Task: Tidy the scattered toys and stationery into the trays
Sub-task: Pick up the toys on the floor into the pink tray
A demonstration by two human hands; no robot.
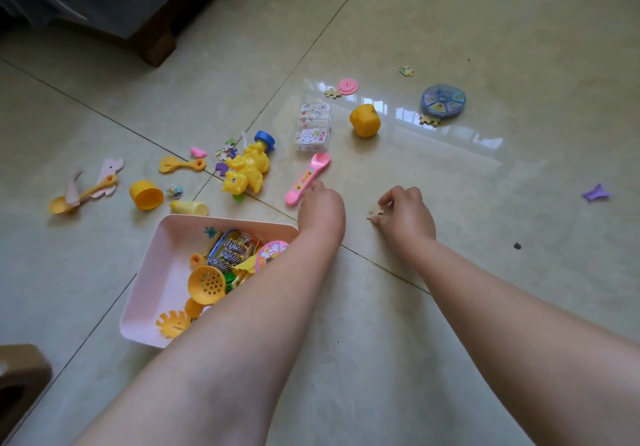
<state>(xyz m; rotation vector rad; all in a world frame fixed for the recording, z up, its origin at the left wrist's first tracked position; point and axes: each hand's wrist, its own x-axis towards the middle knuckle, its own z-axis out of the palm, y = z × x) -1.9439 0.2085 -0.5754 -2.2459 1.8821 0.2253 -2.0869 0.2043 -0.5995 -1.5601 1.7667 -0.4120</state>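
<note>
Two yellow cups (pixel 365 120) (pixel 146 195) lie loose. Your right hand (pixel 405 215) pinches one puzzle piece (pixel 376 210); your left hand (pixel 320 211) curls on one pink spoon (pixel 307 179).

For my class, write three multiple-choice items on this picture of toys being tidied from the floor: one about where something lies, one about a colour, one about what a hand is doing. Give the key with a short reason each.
1. Where is the yellow strainer?
A. Inside the pink tray
B. On the floor by the round blue box
C. In the right hand

2. What colour is the toy spoon at the left hand?
A. Green
B. Pink
C. Black

3. What is the right hand doing?
A. Lying flat and open on the floor
B. Lifting the tray
C. Pinching a small puzzle piece

Key: 1 A, the strainer lies among the toys in the tray. 2 B, the spoon is pink with small coloured marks on its handle. 3 C, the fingertips close round the beige piece at floor level.
</note>
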